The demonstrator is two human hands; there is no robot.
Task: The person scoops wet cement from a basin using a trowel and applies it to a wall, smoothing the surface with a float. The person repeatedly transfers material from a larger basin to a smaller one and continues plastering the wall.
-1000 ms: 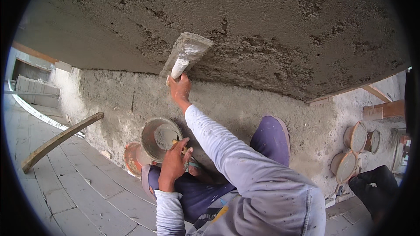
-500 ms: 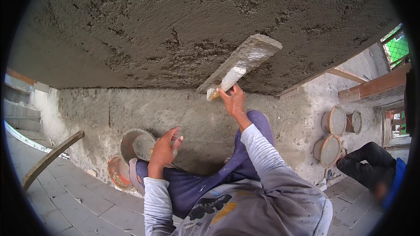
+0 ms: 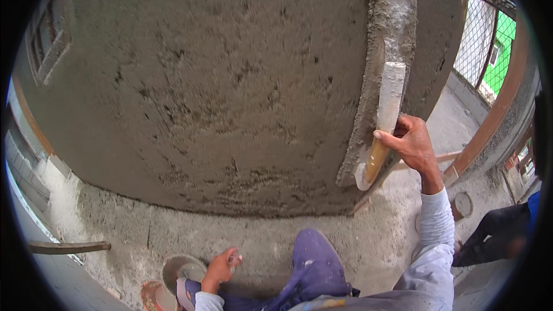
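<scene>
Spreading across most of the view, a broad wall coated in wet grey-brown plaster (image 3: 219,98) is showing rough pits low down. Near its right edge, a long rectangular float caked in grey mortar (image 3: 394,23) is standing nearly upright, apparently lying against the coat. Thumb and fingers of the right hand (image 3: 412,144) are gripping the lower, yellowish part of its pale cylindrical handle (image 3: 391,89). Below, the left hand (image 3: 220,268) is hanging near a round grey mortar-crusted bucket (image 3: 173,268), its fingers loosely bent and seemingly empty. Holding so low is probably risking a tilted blade, its far end gouging the plaster. Pressing so close to the edge is risking a crumbled corner, while the float's crusted rim is threatening to score the soft surface.
</scene>
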